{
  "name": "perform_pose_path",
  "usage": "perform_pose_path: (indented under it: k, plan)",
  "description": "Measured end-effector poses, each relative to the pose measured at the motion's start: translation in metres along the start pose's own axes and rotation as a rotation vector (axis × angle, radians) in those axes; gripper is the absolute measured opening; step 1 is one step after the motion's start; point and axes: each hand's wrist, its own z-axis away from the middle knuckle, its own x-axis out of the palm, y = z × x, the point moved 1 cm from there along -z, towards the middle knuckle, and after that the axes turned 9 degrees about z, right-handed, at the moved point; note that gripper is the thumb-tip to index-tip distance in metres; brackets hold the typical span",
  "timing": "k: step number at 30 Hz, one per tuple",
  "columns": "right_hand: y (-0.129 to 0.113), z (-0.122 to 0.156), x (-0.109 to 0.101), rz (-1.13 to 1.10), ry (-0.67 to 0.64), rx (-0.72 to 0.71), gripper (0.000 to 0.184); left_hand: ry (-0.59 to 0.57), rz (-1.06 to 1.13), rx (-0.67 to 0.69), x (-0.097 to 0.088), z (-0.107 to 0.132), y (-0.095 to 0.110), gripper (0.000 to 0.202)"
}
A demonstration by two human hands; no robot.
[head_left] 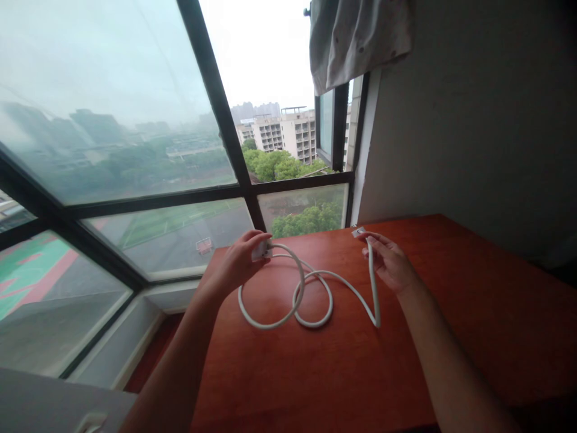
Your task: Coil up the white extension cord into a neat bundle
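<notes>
Your left grip (255,246) and right grip (386,261) sensibly pinched the seemingly light, springy cable (303,279) by its connectors (358,232), at its ten and two o'clock.

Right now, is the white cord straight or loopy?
Loopy: the white cord makes crossing rings between the left hand and right hand.

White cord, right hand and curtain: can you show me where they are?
White cord (312,325), head view: bottom of a loop.
Right hand (390,261), head view: middle of the hand.
Curtain (360,42), head view: middle of its hanging cloth.
</notes>
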Motion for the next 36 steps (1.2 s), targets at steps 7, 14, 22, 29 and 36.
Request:
perform_pose_path:
  k: [7,14,22,29,36]
  plan:
    - [-0.019,0.021,0.060,0.244,-0.177,0.014,0.040,0.125,-0.089,0.149,0.006,-0.025,0.045,0.045]
    - [-0.012,0.030,0.094,0.307,-0.232,-0.016,0.046,0.173,-0.138,0.123,0.044,-0.039,0.050,0.050]
    - [-0.034,0.011,0.082,0.227,-0.045,-0.085,0.034,0.013,0.289,-0.032,0.058,0.019,0.066,0.027]
    - [-0.040,-0.015,0.062,0.172,0.029,-0.097,0.036,-0.091,0.660,-0.052,0.072,0.044,0.069,0.027]
    - [-0.063,-0.030,0.048,0.193,0.034,-0.136,0.032,0.261,0.864,-0.189,0.053,0.006,0.055,0.028]
